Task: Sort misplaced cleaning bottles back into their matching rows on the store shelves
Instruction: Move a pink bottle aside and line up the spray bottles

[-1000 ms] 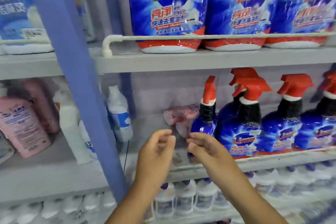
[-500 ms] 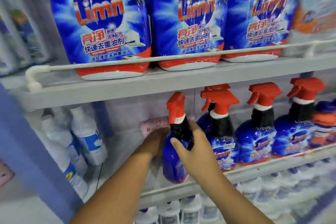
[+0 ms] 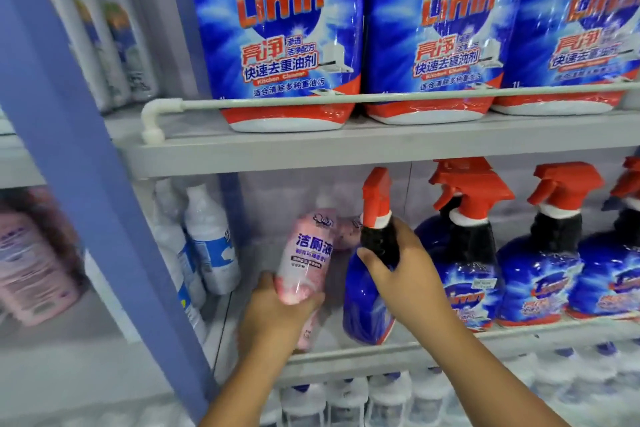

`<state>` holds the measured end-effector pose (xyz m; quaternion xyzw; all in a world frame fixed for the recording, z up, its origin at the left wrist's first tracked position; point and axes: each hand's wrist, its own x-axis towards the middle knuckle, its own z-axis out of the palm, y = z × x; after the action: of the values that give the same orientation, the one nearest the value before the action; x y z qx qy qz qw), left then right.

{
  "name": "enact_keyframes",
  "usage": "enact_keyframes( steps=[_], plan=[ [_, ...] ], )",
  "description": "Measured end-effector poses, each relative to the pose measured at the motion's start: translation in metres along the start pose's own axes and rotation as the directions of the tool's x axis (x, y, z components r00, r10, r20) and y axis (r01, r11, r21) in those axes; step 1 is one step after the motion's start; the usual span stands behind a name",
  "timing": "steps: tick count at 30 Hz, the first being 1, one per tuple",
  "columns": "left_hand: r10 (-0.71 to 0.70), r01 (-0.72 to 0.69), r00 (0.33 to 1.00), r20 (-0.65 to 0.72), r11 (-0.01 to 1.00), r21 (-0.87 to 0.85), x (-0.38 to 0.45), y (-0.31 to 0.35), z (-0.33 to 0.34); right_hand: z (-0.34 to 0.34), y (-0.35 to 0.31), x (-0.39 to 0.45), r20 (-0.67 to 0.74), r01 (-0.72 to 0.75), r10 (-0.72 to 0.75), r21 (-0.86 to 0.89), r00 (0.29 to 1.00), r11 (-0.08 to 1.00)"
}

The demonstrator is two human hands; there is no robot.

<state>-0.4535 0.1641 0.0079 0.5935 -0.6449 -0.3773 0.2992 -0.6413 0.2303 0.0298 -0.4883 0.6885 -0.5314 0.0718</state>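
Note:
My left hand [image 3: 273, 308] grips a pink bottle [image 3: 308, 253] by its lower end and holds it above the middle shelf [image 3: 519, 336]. A second pink bottle [image 3: 348, 230] lies behind it, partly hidden. My right hand [image 3: 405, 274] grips the black neck of a blue spray bottle with a red trigger [image 3: 367, 305], which leans left at the left end of a row of matching blue spray bottles [image 3: 540, 274].
Large blue Limn cleaner bottles [image 3: 287, 35] stand on the upper shelf behind a white rail [image 3: 346, 99]. A blue upright post [image 3: 86, 166] divides the shelving. White bottles [image 3: 211, 239] stand left of my hands, pink bottles [image 3: 31, 263] further left, small white bottles [image 3: 346, 399] below.
My left hand has drawn the pink bottle forward from the back of the shelf and lifted it. My right hand keeps hold of the blue spray bottle's neck, tilting it.

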Motion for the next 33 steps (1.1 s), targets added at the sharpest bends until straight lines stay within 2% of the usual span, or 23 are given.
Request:
enact_keyframes(
  steps=[2, 4, 6, 14, 19, 21, 22, 23, 24, 25, 26, 28, 31, 33],
  plan=[
    [0.041, -0.076, 0.988, -0.15, 0.969, -0.235, -0.01, -0.01, 0.001, 0.01, 0.0, 0.004, 0.007, 0.03, -0.029, -0.026, 1.0, 0.999],
    [0.063, -0.144, 0.976, -0.21, 0.908, -0.393, -0.01, -0.018, -0.001, 0.024, 0.0, 0.007, 0.013, 0.053, -0.053, -0.034, 0.999, 0.998],
    [0.058, -0.162, 0.972, -0.228, 0.868, -0.469, -0.005, -0.026, -0.002, 0.04, -0.002, 0.011, 0.026, 0.078, -0.078, -0.009, 0.997, 0.997],
    [0.075, -0.194, 0.961, -0.265, 0.867, -0.459, -0.011, -0.033, -0.005, 0.095, -0.01, 0.052, 0.295, 0.023, -0.071, 0.162, 0.953, 0.987],
    [0.092, -0.165, 0.98, -0.179, 0.877, -0.452, -0.005, -0.037, -0.006, 0.107, -0.012, 0.069, 0.403, -0.004, -0.079, 0.201, 0.912, 0.98],
    [0.108, -0.17, 0.982, -0.157, 0.87, -0.464, -0.002, -0.037, -0.006, 0.114, -0.003, 0.069, 0.339, -0.098, 0.013, 0.235, 0.941, 0.967],
    [0.109, -0.167, 0.983, -0.148, 0.868, -0.468, -0.001, -0.038, -0.006, 0.12, 0.012, 0.073, 0.249, -0.165, 0.104, 0.24, 0.963, 0.957],
    [0.11, -0.161, 0.985, -0.135, 0.87, -0.467, 0.0, -0.039, -0.006, 0.13, 0.038, 0.081, 0.137, -0.269, 0.241, 0.252, 0.961, 0.93],
    [0.113, -0.157, 0.986, -0.122, 0.873, -0.462, 0.001, -0.04, -0.005, 0.137, 0.057, 0.088, 0.076, -0.412, 0.409, 0.311, 0.909, 0.857],
    [0.115, -0.155, 0.987, -0.115, 0.875, -0.459, 0.003, -0.042, -0.005, 0.145, 0.082, 0.1, 0.105, -0.571, 0.593, 0.443, 0.798, 0.691],
    [0.115, -0.154, 0.987, -0.111, 0.875, -0.459, 0.004, -0.043, -0.005, 0.158, 0.118, 0.115, 0.158, -0.665, 0.71, 0.533, 0.686, 0.523],
    [0.104, -0.141, 0.989, -0.104, 0.875, -0.464, 0.008, -0.045, -0.005, 0.169, 0.151, 0.138, 0.227, -0.696, 0.764, 0.618, 0.603, 0.366],
    [0.084, -0.118, 0.992, -0.094, 0.884, -0.453, 0.012, -0.046, -0.006, 0.15, 0.117, 0.144, 0.24, -0.683, 0.799, 0.68, 0.551, 0.267],
    [0.081, -0.115, 0.992, -0.095, 0.891, -0.439, 0.013, -0.045, -0.008, 0.147, 0.108, 0.146, 0.23, -0.666, 0.794, 0.695, 0.564, 0.272]
  ],
)
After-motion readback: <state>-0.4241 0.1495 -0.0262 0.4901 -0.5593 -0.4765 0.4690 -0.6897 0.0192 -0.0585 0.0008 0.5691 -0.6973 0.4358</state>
